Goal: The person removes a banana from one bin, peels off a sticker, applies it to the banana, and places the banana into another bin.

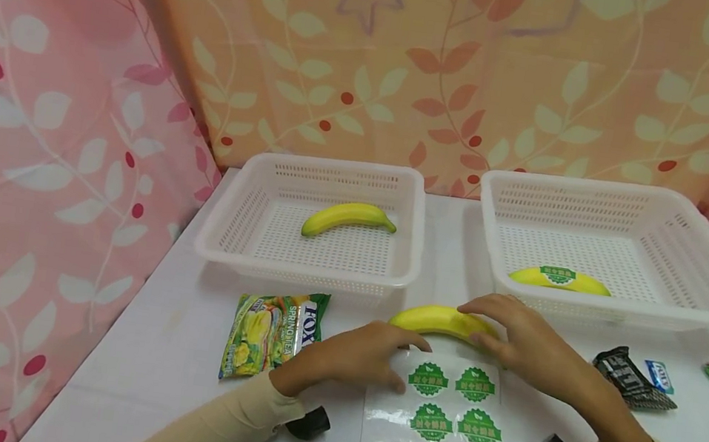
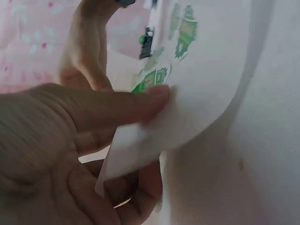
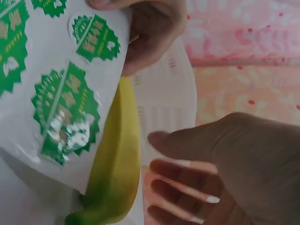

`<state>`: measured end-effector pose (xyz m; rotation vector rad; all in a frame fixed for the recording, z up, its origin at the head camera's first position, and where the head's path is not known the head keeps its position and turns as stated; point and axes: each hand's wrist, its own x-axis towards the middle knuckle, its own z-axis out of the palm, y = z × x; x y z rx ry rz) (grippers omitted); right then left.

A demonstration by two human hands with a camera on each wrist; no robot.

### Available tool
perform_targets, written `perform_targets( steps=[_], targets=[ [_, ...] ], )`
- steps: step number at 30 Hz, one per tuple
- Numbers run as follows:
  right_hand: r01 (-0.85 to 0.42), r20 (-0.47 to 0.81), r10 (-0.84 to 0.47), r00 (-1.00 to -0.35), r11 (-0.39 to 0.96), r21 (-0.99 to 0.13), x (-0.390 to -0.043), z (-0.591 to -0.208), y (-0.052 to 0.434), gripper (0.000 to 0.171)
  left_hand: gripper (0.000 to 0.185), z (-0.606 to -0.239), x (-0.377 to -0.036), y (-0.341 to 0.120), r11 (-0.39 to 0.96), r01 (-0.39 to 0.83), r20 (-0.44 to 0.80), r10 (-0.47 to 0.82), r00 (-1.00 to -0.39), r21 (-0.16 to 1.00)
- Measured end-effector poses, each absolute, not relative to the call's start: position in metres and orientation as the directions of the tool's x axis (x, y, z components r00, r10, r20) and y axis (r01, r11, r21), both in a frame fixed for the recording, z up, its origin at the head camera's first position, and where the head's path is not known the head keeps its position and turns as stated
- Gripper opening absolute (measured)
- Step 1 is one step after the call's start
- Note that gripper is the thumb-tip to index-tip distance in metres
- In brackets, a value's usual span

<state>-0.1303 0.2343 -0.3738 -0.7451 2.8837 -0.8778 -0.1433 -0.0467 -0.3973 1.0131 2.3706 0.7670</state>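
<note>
On white tabletop (image 1: 163, 345), yellow banana (image 1: 435, 320), left fingers (image 1: 403, 336) pinching green-stickered sheet (image 1: 445, 420), right fingers (image 3: 180, 173) spread, empty

Head view: even, moderately bright, diffuse light; its source lies out of frame. Shadows on the pale tabletop (image 1: 133, 371) are soft and faint, and wide-angle stretching shows toward the edges, notably in the right basket (image 1: 688, 295). Left-wrist view: dim and greyish, with the left hand (image 2: 51, 136) in shade, its thumb blurred, and print on the sheet (image 2: 206, 79) smeared. Right-wrist view: the right hand (image 3: 243, 164) dark and slightly soft against a brighter curtain (image 3: 248, 84); white glare breaks one sticker (image 3: 65, 112).
</note>
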Motion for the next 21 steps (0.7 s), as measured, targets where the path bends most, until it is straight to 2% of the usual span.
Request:
perform_targets(
  steps=[2, 5, 7, 9, 15, 21],
  targets=[
    [-0.51, 0.178, -0.501, -0.847, 0.673, -0.535, -0.126, -0.374, 0.23, 0.035, 0.061, -0.396, -0.147, -0.05, 0.567, 0.447, -0.214, 0.752, -0.623, 0.692],
    [-0.635, 0.272, -0.599, -0.753, 0.553, -0.539, -0.122, -0.376, 0.224, 0.035, 0.063, -0.395, -0.152, -0.052, 0.543, 0.335, -0.259, 0.745, -0.614, 0.77],
    [-0.684, 0.289, -0.656, -0.697, 0.486, -0.545, -0.12, -0.378, 0.22, 0.034, 0.064, -0.395, -0.154, -0.054, 0.515, 0.273, -0.271, 0.749, -0.605, 0.812],
    [-0.688, 0.262, -0.691, -0.674, 0.458, -0.563, -0.118, -0.379, 0.217, 0.035, 0.064, -0.395, -0.155, -0.055, 0.478, 0.22, -0.271, 0.756, -0.596, 0.85],
    [-0.603, 0.107, -0.684, -0.721, 0.545, -0.583, -0.113, -0.379, 0.212, 0.039, 0.066, -0.393, -0.158, -0.057, 0.398, 0.134, -0.254, 0.775, -0.579, 0.908],
    [-0.588, 0.071, -0.679, -0.731, 0.573, -0.571, -0.111, -0.381, 0.211, 0.039, 0.065, -0.392, -0.157, -0.057, 0.357, 0.068, -0.253, 0.771, -0.584, 0.932]
  ],
)
